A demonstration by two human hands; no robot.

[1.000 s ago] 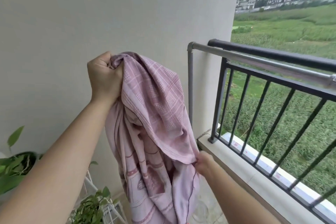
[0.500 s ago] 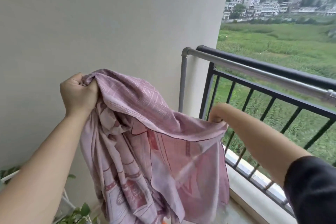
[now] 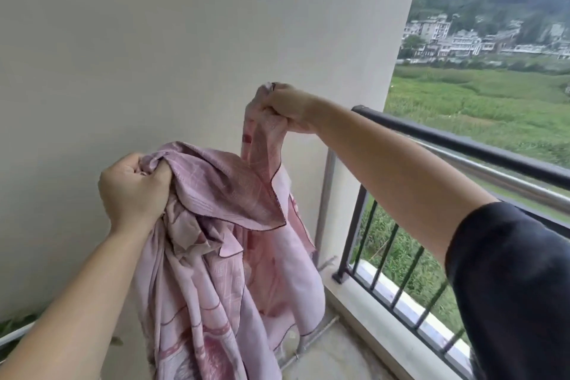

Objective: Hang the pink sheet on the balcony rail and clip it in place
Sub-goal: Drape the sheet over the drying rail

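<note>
In the head view, the pink sheet [image 3: 216,271] fills the centre and lower centre of the frame. It is bunched between both hands and trails down toward the floor, not yet on the balcony rail [image 3: 462,145] at the right. The left hand [image 3: 132,188], at centre left, is fisted round a wad of cloth. The right hand [image 3: 287,111], above centre, is clenched round a gathered edge and lifted higher.

The cloth looks thin, soft and light, and drapes in loose folds. I'd judge it limp and likely to slide off a smooth bar. The dark-piped hem seems the place to take hold, with the hands well apart to spread it.

Compared with half a second ago, the right hand has risen and moved toward the middle of the frame, away from the rail's bars. The cloth between the hands now sags instead of running taut. The left hand is much where it was.
</note>
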